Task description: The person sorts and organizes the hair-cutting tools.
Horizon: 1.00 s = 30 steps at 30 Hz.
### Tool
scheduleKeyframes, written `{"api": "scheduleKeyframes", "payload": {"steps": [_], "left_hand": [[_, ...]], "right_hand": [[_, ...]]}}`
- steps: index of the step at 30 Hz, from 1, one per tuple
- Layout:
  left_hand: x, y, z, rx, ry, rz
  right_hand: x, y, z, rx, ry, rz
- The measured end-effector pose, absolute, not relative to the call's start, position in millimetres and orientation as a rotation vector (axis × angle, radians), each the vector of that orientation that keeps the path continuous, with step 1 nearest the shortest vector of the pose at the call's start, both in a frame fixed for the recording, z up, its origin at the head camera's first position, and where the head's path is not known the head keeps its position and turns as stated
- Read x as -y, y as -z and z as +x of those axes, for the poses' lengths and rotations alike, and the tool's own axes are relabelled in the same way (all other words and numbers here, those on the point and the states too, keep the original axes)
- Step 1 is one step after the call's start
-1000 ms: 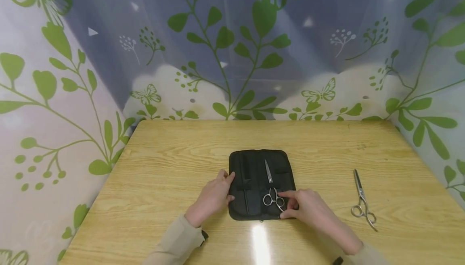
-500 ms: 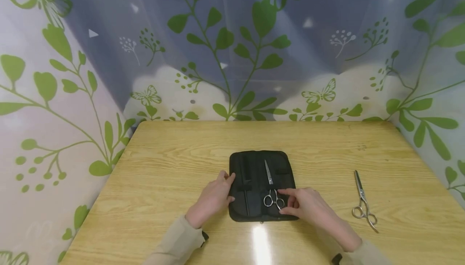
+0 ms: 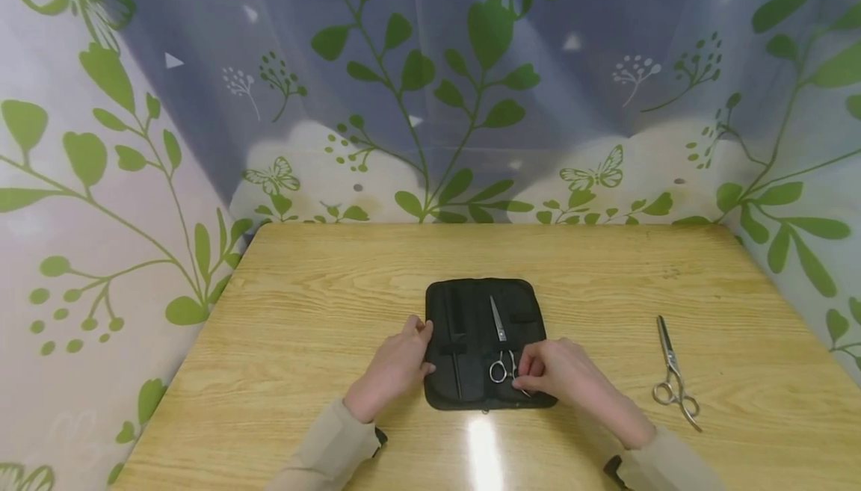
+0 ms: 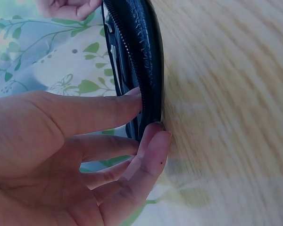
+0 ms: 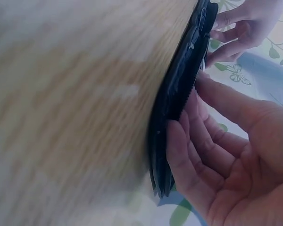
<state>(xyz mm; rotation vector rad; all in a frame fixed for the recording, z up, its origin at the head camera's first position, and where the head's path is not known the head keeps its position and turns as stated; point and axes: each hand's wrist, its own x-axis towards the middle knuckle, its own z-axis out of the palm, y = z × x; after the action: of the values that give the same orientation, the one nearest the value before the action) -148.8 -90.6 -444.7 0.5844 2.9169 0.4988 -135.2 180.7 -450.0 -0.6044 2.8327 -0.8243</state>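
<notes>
An open black zip case point(image 3: 476, 394) lies flat on the table. Tucked under an elastic band in its left half is a black tail comb point(image 3: 459, 375). Silver hairdressing scissors point(image 3: 498, 319) lie in the right half, blades pointing away and passing under another band. My left hand point(image 3: 393, 362) pinches the case's left edge, thumb on the zipper point(image 4: 132, 61) and fingers against the outer side. My right hand point(image 3: 568, 371) has its thumb and curled fingers at the scissors' right finger ring, which they partly hide. Its other fingers rest along the case's right edge point(image 5: 170, 103).
A second pair of silver scissors point(image 3: 669, 371) lies on the table to the right of the right hand. The wood-grain table point(image 3: 323, 274) reaches back to a curtain point(image 3: 430, 102) printed with leaves and butterflies. An unused band point(image 3: 523, 317) sits in the case's right half.
My right hand has drawn its index finger in from an extended position and curled it near the thumb at the scissors' handle. The left hand and the case stay almost still.
</notes>
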Motion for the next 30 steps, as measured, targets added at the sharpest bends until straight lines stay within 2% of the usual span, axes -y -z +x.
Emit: {"api": "scheduleKeyframes", "payload": {"steps": [8, 18, 30], "left_hand": [[91.0, 443.0, -148.3, -2.915, -0.499, 0.596], [90.5, 442.9, -148.2, -2.933, -0.484, 0.628], [88.8, 447.8, -150.9, -2.937, -0.454, 0.606]], "right_hand": [[-177.3, 449.5, -137.6, -2.812, 0.882, -0.566], [-174.4, 449.6, -141.2, -2.679, 1.039, -0.364], [-174.7, 454.6, -140.7, -2.685, 1.036, -0.405]]}}
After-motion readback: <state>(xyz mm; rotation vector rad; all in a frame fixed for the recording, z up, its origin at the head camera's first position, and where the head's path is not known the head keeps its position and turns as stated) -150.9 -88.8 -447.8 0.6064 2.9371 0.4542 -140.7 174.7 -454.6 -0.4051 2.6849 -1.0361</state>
